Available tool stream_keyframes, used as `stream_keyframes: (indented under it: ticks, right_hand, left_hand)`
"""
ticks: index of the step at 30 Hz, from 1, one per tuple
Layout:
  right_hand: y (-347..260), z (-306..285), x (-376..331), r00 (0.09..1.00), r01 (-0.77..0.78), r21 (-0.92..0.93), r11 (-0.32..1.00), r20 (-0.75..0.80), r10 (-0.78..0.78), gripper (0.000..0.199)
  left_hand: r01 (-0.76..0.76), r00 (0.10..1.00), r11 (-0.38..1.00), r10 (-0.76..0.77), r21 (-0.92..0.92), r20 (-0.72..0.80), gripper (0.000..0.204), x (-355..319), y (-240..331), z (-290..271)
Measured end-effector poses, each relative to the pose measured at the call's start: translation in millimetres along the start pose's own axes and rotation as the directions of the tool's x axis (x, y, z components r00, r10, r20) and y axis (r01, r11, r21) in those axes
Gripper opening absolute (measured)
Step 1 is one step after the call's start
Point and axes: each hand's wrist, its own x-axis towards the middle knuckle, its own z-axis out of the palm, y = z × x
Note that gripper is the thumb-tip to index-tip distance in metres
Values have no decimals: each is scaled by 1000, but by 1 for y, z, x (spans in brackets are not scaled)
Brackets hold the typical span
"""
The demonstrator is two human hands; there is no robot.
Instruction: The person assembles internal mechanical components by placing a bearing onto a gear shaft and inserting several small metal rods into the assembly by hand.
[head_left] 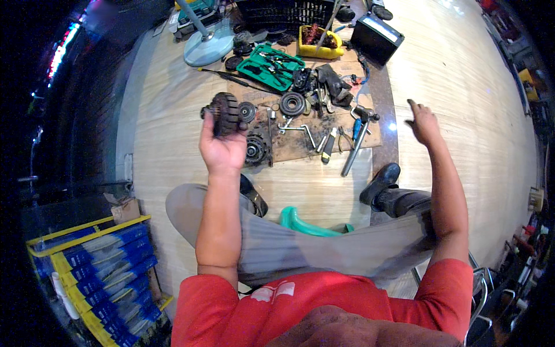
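My left hand is wrapped round a dark, round rotor with a ribbed rim, held up at the left side of the cardboard. Just right of it lie a small pulley and a round metal housing. Off to the right, my right hand hovers over the pale floor with its fingers stretched out, holding nothing. Nearest to that hand is a hammer, beside a blue-handled screwdriver, pliers and a utility knife.
Farther back are a green tool case, a yellow container, a black battery and a round stand base. A green stool shows between my legs. A yellow rack with blue packages stands at the lower left.
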Motion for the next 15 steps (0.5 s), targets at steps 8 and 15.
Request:
stream_keyframes:
  ticks: [8,15]
  right_hand:
    - [-102,-53,-20,903,424,443,790,-133,-409,82]
    - [-169,-67,-60,804,165,932,323,63,-592,59]
  left_hand:
    - [93,991,969,-112,229,72,52,-39,-76,13]
    - [169,928,867,-299,468,220,74,-59,-99,14]
